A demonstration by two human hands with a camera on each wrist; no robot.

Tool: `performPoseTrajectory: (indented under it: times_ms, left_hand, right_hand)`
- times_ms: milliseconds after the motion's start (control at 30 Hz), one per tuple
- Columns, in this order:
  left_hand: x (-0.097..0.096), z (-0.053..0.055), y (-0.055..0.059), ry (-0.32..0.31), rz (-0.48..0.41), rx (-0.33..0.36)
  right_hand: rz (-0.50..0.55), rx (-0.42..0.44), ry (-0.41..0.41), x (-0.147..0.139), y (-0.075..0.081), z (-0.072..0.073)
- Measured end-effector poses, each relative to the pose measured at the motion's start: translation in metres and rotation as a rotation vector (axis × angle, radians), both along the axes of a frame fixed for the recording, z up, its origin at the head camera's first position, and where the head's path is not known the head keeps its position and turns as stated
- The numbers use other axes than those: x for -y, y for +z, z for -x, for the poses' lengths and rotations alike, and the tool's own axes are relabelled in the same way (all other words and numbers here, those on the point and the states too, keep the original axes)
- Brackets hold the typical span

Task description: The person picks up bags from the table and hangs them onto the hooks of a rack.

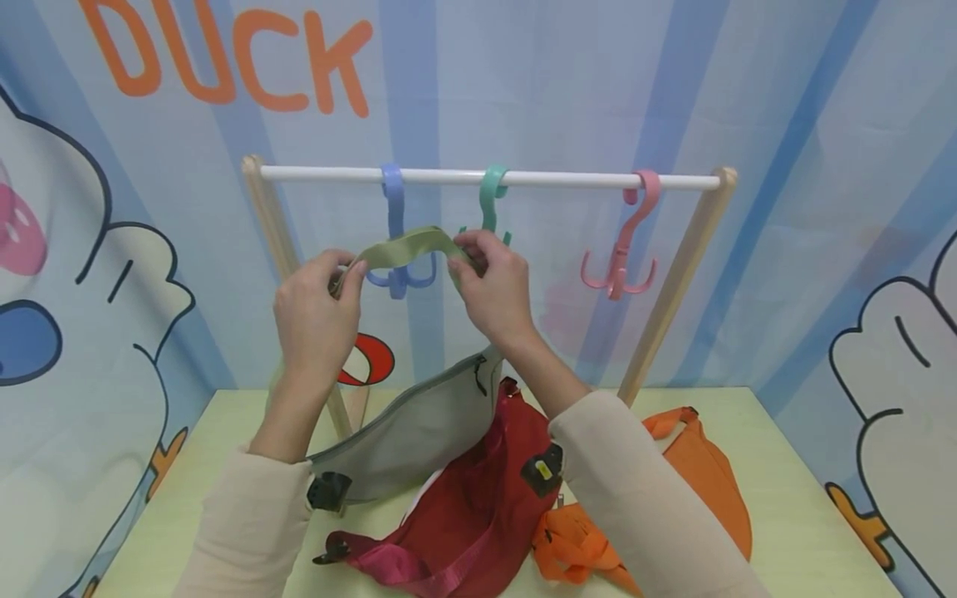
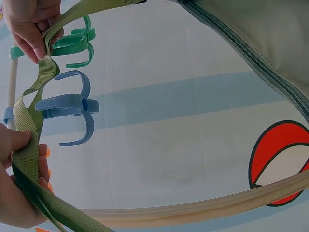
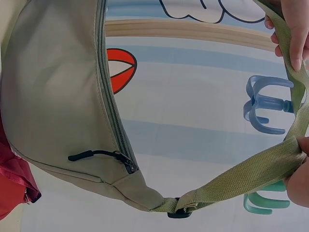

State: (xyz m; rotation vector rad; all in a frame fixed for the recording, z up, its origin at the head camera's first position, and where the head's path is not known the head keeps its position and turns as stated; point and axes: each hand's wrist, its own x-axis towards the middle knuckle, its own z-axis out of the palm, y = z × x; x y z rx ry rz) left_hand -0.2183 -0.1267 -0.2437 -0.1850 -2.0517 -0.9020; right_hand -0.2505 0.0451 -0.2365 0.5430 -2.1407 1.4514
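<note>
A green webbing strap [image 1: 407,247] stretches between both hands in front of the rack, arching up in the middle. My left hand [image 1: 317,303] pinches one part of it between thumb and fingers, and my right hand [image 1: 493,282] pinches another. The strap belongs to a grey-green waist bag [image 3: 58,92], which hangs below with its zipper along the upper edge. Behind the strap, a blue hook [image 1: 396,274] hangs on the white bar [image 1: 449,175]. A green hook [image 1: 492,195] is partly hidden behind my right hand.
A pink hook [image 1: 619,257] hangs at the bar's right. On the pale table [image 1: 792,515] lie a red bag [image 1: 478,507] and an orange bag [image 1: 710,473], partly covered by my right sleeve. Wooden posts [image 1: 673,282] hold the bar before a printed backdrop.
</note>
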Motion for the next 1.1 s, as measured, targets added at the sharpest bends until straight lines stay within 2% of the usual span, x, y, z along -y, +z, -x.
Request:
performPoseTrajectory:
  times_ms: [1100]
  left_hand:
    - [-0.0005,0.0004,-0.0032,-0.009,0.014,-0.029]
  right_hand:
    - [-0.039,0.004,0.009,0.0012,-0.0028,0.0013]
